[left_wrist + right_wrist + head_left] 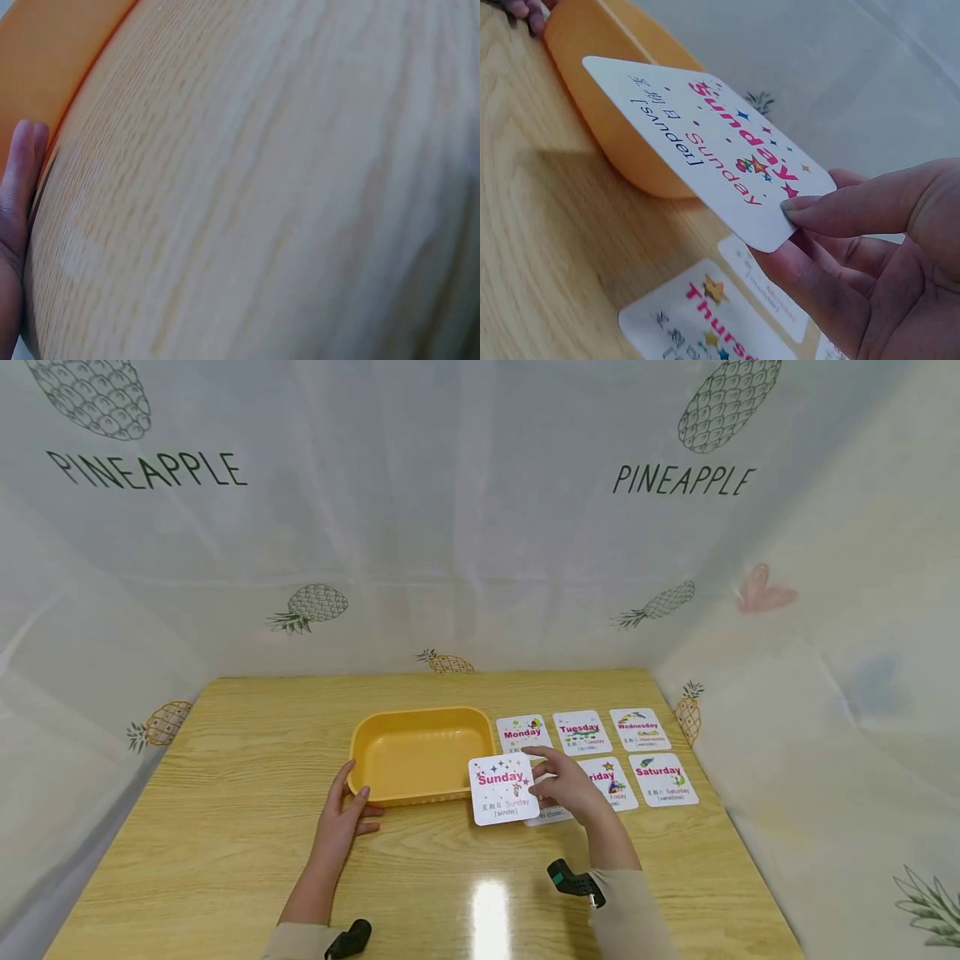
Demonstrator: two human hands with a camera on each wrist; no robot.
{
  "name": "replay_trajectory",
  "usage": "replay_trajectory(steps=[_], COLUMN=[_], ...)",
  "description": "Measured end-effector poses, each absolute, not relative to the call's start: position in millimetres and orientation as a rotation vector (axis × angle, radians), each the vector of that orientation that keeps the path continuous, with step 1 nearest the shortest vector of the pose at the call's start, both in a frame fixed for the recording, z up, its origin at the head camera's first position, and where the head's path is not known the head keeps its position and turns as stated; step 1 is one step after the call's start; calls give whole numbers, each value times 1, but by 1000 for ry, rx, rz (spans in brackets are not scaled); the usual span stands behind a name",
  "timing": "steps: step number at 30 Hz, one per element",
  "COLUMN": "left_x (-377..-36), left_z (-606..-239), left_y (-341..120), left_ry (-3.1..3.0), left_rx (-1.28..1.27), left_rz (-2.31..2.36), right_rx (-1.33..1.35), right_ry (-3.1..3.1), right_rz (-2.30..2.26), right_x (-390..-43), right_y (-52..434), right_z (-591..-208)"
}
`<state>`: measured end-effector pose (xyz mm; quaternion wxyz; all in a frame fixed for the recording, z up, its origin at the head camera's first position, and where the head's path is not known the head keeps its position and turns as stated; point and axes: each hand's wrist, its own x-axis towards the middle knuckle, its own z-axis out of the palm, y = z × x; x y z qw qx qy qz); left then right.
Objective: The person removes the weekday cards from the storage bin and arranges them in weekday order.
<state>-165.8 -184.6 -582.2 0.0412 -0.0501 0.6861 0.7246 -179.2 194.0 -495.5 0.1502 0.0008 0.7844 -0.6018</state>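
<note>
At the centre of the frame, a right hand (567, 787) pinches a Sunday card (503, 788) above the table (225, 827), just right of a yellow tray (420, 753) touched by the relaxed left hand (341, 814)

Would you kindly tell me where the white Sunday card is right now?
In the head view, the white Sunday card is pinched in the right hand, held above the wooden table just right of the yellow plastic tray, in front of the Monday card.
</note>
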Motion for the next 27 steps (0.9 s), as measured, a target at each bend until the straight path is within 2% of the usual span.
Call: replay_trajectory(steps=[14,27], left_x=[-165,-164], left_z=[-579,-578], left_y=[-183,-183], left_ry=[2126,2123], left_rx=[-132,-137], left_rz=[2228,2222], right_rx=[99,24], right_ry=[2250,2259], right_rz=[-1698,-1645], right_x=[-144,-123], right_y=[239,269], right_z=[-517,-525])
